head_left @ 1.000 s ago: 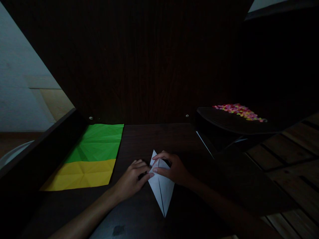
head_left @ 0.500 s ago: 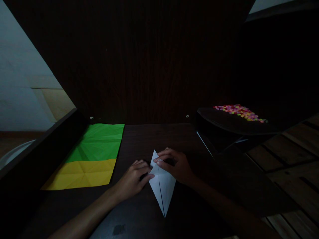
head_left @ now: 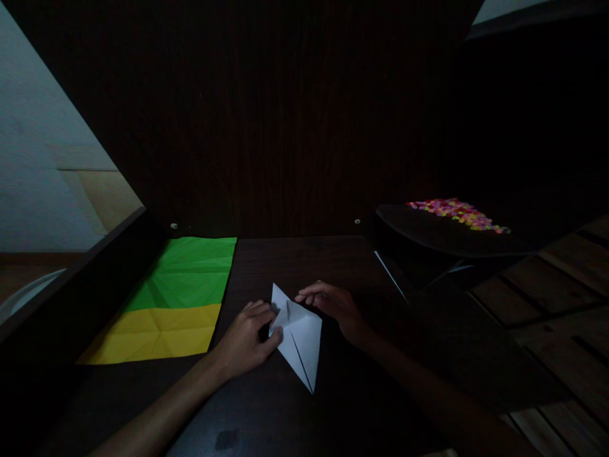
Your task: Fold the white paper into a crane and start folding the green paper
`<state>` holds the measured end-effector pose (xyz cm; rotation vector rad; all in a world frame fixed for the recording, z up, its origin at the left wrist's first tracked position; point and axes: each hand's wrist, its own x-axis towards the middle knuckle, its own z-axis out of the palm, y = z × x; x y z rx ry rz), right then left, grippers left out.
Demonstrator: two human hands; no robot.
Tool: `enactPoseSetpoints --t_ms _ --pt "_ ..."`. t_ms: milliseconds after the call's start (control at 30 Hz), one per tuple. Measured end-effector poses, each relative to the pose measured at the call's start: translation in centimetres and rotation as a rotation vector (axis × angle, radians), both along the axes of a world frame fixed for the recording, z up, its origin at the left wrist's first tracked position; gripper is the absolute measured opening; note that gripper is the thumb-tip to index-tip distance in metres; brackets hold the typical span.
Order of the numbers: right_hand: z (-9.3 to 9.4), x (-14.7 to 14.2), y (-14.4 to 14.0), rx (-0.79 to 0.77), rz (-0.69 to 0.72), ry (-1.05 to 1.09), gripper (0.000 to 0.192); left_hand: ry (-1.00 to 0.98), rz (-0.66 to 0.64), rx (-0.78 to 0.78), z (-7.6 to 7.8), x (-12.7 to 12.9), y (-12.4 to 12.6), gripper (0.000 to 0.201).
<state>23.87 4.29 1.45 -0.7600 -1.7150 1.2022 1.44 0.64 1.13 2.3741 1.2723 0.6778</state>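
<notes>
A folded white sheet of paper [head_left: 304, 336], shaped like a kite with a slit down its lower half, lies on the dark wooden table. At its left corner, my left hand [head_left: 250, 339] pinches the edge, thumb on top and fingers curled behind. My right hand [head_left: 335, 308] hovers by the paper's upper right edge with its fingers stretched out. Nothing shows in the right hand, and whether its fingertips touch the paper I cannot tell. A small raised fold stands near the paper's top.
Creased green paper [head_left: 190, 273] and yellow paper [head_left: 166, 330] lie at the left, beside a dark raised side board [head_left: 90, 263]. At the right, a dark curved surface [head_left: 413, 231] carries a pile of small colourful pieces [head_left: 457, 212]. A dark wooden panel [head_left: 276, 127] rises behind.
The white paper has turned, its top point swinging left and its lower tip moving up a little. My right hand has let go of its top, while my left hand keeps hold.
</notes>
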Motion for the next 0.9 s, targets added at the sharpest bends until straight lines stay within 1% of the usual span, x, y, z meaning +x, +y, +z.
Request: enactPoseSetpoints --t_ms 100,233,333,433,533,600,667,800,900 --pt "-0.14 0.30 0.39 -0.006 0.046 -0.042 0.033 0.031 0.031 -0.001 0.35 -0.20 0.06 0.011" --pt "-0.02 0.38 0.47 0.009 0.107 -0.114 0.031 0.023 0.033 -0.003 0.55 -0.34 0.05 0.012" --pt "0.12 0.29 0.33 0.020 0.119 -0.155 0.028 0.019 0.032 -0.017 0.37 -0.38 0.13 0.018" --pt "-0.01 0.16 0.31 -0.004 0.135 -0.150 0.025 0.023 0.050 -0.022 0.06 -0.39 0.25 0.025" --pt "-0.38 0.02 0.48 -0.048 0.132 -0.126 0.031 0.013 0.059 -0.007 -0.17 -0.40 0.32 0.026" --pt "-0.60 -0.07 0.60 -0.051 0.112 -0.148 0.030 0.002 0.054 0.006 -0.24 -0.41 0.34 0.025" --pt "-0.70 -0.14 0.65 -0.017 0.090 -0.216 0.029 -0.005 0.049 0.007 -0.26 -0.42 0.37 0.024" --pt "-0.69 -0.24 0.52 0.096 0.066 -0.350 0.041 0.000 0.053 -0.015 -0.31 -0.46 0.42 0.021" --pt "-0.75 -0.28 0.41 0.139 0.052 -0.379 0.038 -0.004 0.055 -0.034 -0.38 -0.50 0.46 0.018"
